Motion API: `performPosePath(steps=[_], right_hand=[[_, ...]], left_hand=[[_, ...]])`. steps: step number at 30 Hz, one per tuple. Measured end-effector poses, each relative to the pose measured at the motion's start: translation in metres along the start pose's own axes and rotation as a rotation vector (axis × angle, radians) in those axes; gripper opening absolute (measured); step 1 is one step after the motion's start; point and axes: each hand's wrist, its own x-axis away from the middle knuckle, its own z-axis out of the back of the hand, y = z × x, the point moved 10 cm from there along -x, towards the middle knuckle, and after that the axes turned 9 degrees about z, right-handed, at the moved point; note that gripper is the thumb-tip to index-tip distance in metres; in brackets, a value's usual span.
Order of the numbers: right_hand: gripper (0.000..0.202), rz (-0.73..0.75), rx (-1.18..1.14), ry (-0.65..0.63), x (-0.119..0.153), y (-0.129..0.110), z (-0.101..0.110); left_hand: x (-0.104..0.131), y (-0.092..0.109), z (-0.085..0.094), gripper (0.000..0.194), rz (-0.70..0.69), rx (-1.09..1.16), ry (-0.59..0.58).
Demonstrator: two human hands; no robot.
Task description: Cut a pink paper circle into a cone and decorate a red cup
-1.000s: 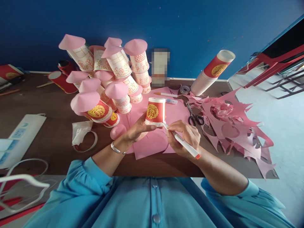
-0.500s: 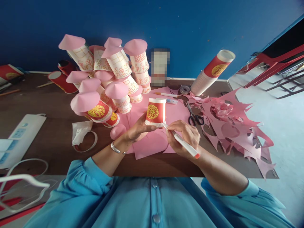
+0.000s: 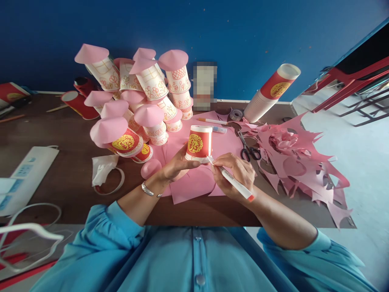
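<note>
While the left hand [image 3: 178,164] grips the red paper cup [image 3: 199,142], the right hand [image 3: 238,170] works close in with a marker [image 3: 232,181].

Here's the cup, roughly upright above the pink paper [image 3: 194,182], left thumb along its base; the right fingers are pinched around the white, red-ended marker, its tip right by the lower white band, though contact is too small to call. Over on the left, cone-topped cups [image 3: 153,87] crowd together; on the right, scissors [image 3: 246,146] lie beside pink scraps [image 3: 298,166], with a tall cup stack [image 3: 260,103] behind.
</note>
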Motion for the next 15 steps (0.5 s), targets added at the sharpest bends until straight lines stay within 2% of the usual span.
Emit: performPosePath(steps=[3, 8, 15], right_hand=[[0.017, -0.01, 0.001, 0.007, 0.0001, 0.001, 0.0008], [0.016, -0.022, 0.01, 0.0, -0.0003, 0.0012, 0.0009], [0.016, -0.007, 0.016, 0.004, -0.0008, -0.0008, 0.0005]], left_hand=[[-0.0002, -0.0017, -0.0003, 0.044, 0.014, -0.01, -0.004], [0.0006, -0.0026, 0.0012, 0.051, 0.018, 0.013, 0.012], [0.0, 0.0031, -0.0011, 0.05, -0.015, 0.061, 0.001]])
